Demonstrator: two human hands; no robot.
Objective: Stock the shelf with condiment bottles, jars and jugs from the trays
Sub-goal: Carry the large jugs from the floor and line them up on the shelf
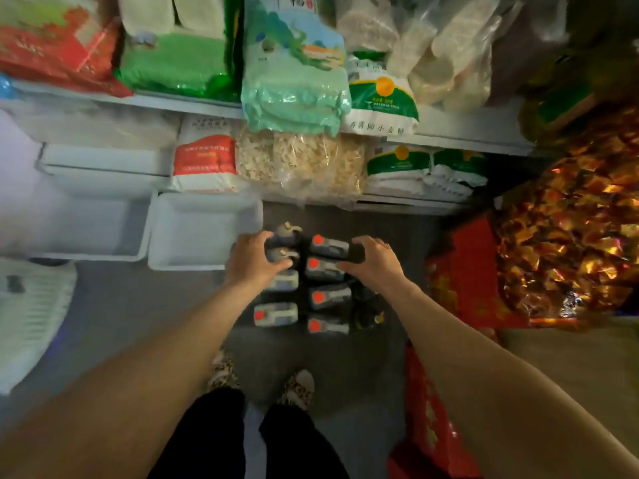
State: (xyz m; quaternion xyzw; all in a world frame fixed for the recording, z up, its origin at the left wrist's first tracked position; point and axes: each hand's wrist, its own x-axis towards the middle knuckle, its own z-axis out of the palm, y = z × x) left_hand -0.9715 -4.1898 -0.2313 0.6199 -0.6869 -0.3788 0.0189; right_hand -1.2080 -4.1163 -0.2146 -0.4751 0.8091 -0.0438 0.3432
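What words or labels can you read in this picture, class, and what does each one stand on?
"香满园小麦粉": along the bottom of the white and green flour bag at the shelf edge.
Too blurred or small to read: print on the red and white bag, the red bag, the teal bag and the jugs on the floor.

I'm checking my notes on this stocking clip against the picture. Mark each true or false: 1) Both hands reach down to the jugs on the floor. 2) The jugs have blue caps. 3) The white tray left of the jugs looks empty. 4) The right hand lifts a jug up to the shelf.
1) True: the left hand and the right hand are both at the jugs.
2) False: the visible caps are red-orange.
3) True: nothing shows inside the white tray.
4) False: the right hand is low, at the floor jugs.
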